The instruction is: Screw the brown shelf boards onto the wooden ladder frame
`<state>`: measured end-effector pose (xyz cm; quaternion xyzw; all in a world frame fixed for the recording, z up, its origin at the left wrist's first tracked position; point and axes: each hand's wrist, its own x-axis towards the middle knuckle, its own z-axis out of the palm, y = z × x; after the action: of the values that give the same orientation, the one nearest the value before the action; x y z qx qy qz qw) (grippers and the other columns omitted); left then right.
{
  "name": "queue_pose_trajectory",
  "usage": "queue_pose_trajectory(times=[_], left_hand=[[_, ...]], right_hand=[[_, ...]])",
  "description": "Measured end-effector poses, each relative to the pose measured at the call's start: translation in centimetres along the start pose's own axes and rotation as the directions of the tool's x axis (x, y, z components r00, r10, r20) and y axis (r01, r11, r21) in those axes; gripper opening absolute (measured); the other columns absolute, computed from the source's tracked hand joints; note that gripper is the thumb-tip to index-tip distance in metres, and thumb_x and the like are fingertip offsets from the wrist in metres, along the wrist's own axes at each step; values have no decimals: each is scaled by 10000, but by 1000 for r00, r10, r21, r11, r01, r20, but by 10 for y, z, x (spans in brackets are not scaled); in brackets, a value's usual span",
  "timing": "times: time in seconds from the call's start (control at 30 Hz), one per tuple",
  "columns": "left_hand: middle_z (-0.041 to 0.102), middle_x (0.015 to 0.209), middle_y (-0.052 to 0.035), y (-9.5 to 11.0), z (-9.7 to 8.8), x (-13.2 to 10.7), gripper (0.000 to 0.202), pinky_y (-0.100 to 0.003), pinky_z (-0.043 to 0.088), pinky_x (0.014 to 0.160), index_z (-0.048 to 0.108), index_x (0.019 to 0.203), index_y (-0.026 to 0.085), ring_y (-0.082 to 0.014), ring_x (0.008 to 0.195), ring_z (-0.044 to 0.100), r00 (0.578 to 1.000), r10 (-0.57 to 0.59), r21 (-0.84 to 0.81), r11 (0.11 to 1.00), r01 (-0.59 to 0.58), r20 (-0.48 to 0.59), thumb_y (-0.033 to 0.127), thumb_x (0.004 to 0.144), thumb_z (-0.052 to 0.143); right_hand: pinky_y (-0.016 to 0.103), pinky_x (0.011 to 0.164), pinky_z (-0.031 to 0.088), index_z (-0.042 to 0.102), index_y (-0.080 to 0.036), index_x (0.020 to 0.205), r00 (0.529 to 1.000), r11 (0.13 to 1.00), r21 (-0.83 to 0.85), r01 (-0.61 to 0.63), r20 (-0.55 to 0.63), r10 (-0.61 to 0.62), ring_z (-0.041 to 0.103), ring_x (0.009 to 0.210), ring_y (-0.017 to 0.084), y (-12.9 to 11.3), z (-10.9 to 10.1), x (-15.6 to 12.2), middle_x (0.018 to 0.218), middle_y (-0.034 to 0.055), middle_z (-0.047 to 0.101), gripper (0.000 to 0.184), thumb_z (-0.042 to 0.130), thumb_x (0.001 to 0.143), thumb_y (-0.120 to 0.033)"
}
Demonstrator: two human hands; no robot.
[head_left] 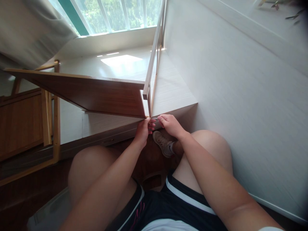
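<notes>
A brown wooden panel [106, 96] stands on edge, slanting across a pale ledge. At its right end a wooden frame with slim legs [152, 64] meets it at an angle. My left hand [143, 130] is closed at the low corner where panel and frame come together, thumb on the wood. Close by on the right, my right hand [169, 123] pinches a thin metal rod [155, 118] that points left at this joint. The rod's tip and whatever it meets are too small to make out.
Another wooden frame with a panel [24, 118] leans at the left. A pale wall panel [240, 96] rises close on my right. Behind the ledge [173, 86] are a barred window [120, 14] and a curtain [33, 29]. Small metal pieces [292, 17] lie at the top right.
</notes>
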<state>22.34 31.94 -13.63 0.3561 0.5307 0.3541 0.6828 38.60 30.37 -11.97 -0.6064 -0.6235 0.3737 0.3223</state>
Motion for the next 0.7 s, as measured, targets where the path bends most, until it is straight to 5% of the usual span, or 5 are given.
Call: queue_pose_trajectory(times=[0.53, 0.7], left_hand=[[627, 770, -39, -2, 0, 0, 400, -201, 368, 495, 714, 877, 150, -99, 594, 537, 1000, 8, 0, 1000, -8, 0, 504, 828, 534], [624, 772, -36, -4, -1, 1, 405, -199, 374, 501, 712, 886, 150, -100, 602, 541, 1000, 8, -3, 1000, -8, 9, 507, 835, 530]], right_hand=[[247, 586, 312, 556, -175, 638, 996, 997, -6, -75, 52, 75, 466, 578, 128, 6, 5, 1, 578, -1, 564, 381, 463, 948, -375], [235, 485, 316, 559, -168, 609, 969, 930, 274, -244, 102, 224, 411, 412, 103, 7, 15, 2, 431, -18, 502, 452, 438, 936, -457]])
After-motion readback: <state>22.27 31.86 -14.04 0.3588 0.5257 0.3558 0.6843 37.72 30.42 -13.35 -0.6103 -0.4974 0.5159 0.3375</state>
